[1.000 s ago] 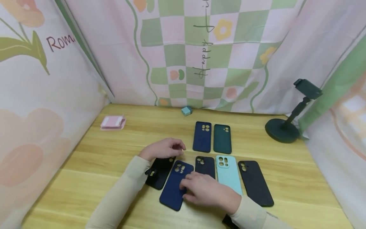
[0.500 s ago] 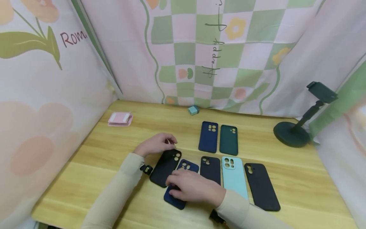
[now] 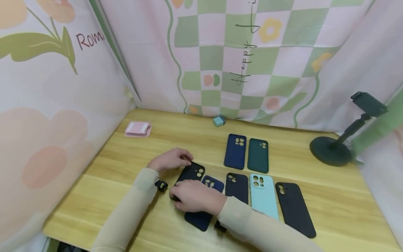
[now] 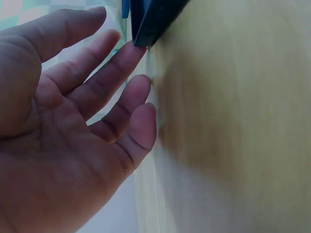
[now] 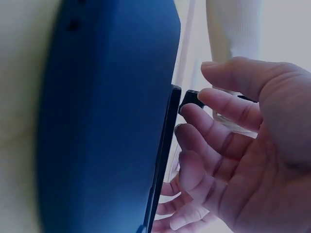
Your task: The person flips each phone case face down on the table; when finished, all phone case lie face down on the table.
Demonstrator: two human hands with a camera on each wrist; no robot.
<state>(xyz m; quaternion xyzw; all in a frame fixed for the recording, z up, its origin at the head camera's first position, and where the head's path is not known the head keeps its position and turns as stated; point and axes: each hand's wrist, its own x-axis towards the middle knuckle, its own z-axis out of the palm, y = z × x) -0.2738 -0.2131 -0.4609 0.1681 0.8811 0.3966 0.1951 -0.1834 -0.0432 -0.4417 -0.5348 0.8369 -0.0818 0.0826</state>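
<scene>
My left hand [image 3: 171,159] is at the upper end of a black phone case [image 3: 189,172]. In the left wrist view its fingers are loosely bent, and one fingertip meets the corner of a dark case [image 4: 148,29]. My right hand [image 3: 198,196] reaches across a navy phone case [image 3: 199,220] to the lower left end of the black one, covering parts of both. The right wrist view shows this hand's fingertips [image 5: 190,170] at the black case's edge [image 5: 167,126], the thumb apart from them, and the navy case [image 5: 107,111] large in front.
Dark [image 3: 237,189], light blue [image 3: 263,196] and black [image 3: 296,210] phone cases lie to the right. Behind them are another navy case [image 3: 235,151] and a green case [image 3: 258,155]. A pink item [image 3: 137,129], a small blue block [image 3: 218,121] and a black stand [image 3: 330,150] stand farther back.
My right hand has moved left from the navy case to the black case's lower end. My left hand stays by the black case's top. The head view has shifted left.
</scene>
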